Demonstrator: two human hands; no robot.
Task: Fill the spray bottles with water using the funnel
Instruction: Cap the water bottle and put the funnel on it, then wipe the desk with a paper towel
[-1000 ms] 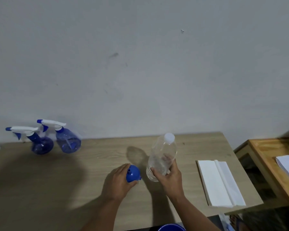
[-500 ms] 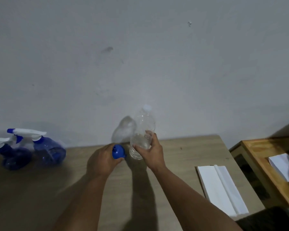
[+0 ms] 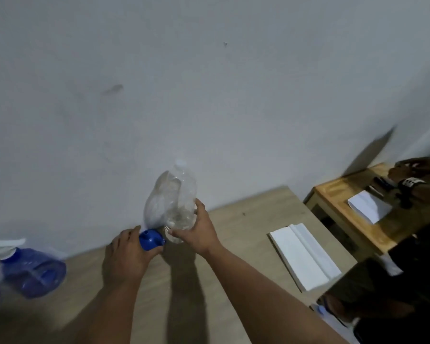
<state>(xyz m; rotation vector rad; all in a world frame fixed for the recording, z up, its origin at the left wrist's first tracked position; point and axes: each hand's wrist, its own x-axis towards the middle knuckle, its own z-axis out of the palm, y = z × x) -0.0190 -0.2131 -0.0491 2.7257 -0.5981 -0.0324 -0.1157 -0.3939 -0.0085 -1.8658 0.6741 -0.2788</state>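
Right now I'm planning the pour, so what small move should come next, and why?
Probably carry the blue funnel in the left hand over to the spray bottle at the table's left. The right hand already grips the clear water bottle, white cap still on, but the sprayer head still sits on the spray bottle, so nothing can be poured yet.

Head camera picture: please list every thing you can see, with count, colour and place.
Clear plastic water bottle with white cap: one, clear, held above the table's far edge.
Blue plastic funnel: one, blue, beside the bottle's base.
Blue spray bottles with white triggers: two, blue, table's left end; one mostly cut off.
Folded white cloth: one, white, table's right side.
Light wooden table: one, beige.
Small wooden side table: one, orange-brown, far right, white paper on it.
Another person's hand: one, over the side table.
Left hand: holds the funnel.
Right hand: grips the bottle.
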